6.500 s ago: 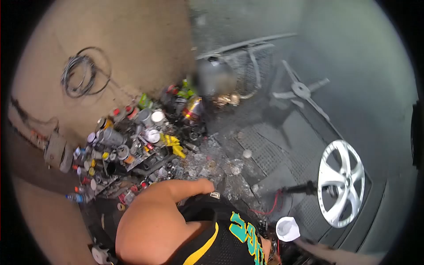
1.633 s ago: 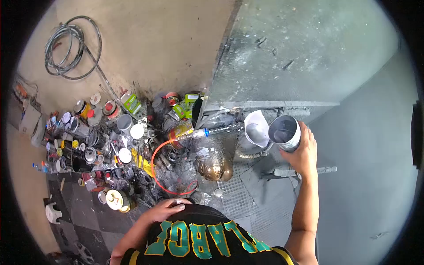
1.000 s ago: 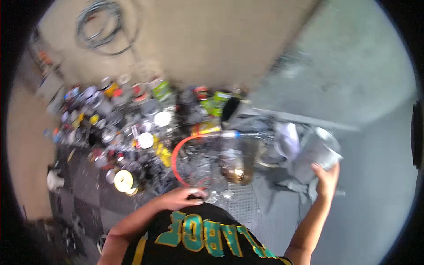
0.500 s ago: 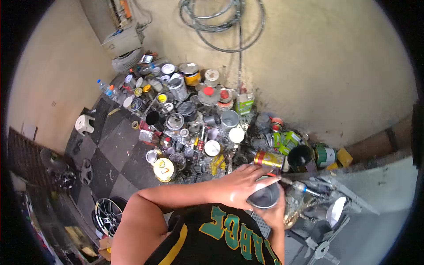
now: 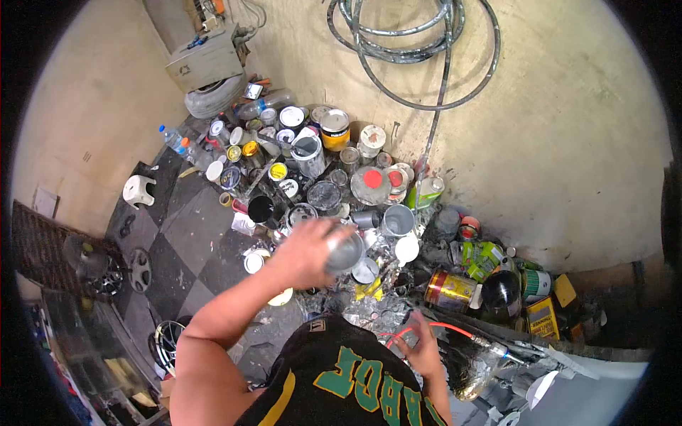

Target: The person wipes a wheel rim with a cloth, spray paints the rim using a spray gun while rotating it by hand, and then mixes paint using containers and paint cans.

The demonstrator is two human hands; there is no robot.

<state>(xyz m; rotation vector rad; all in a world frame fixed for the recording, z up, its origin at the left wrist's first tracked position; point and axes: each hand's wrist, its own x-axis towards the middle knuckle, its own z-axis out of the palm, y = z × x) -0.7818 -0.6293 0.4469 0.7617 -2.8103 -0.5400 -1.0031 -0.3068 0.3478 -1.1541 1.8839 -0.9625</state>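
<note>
My left hand (image 5: pixel 309 252) is closed around a grey cup (image 5: pixel 346 254), holding it over the crowded cans; motion blurs both. Beneath and beside the cup lie a round white-grey lid (image 5: pixel 365 270) and a crumpled yellow wrapper (image 5: pixel 369 290). My right hand (image 5: pixel 420 348) is near my chest with fingers apart and no object visible in it. An orange hose (image 5: pixel 444 325) runs close by its fingers and ends in a metal coupling (image 5: pixel 490 346).
Paint cans, jars and lids cover the floor, including a yellow can (image 5: pixel 335 130) and a grey pail (image 5: pixel 398 221). A gold-and-red tin (image 5: pixel 452 290) lies at right. A black hose (image 5: pixel 440 106) hangs on the wall. A white stool (image 5: pixel 139 190) stands left.
The grey cup, earlier between both hands near my chest, has moved left and forward in my left hand. My right hand has let go of it. The view has shifted.
</note>
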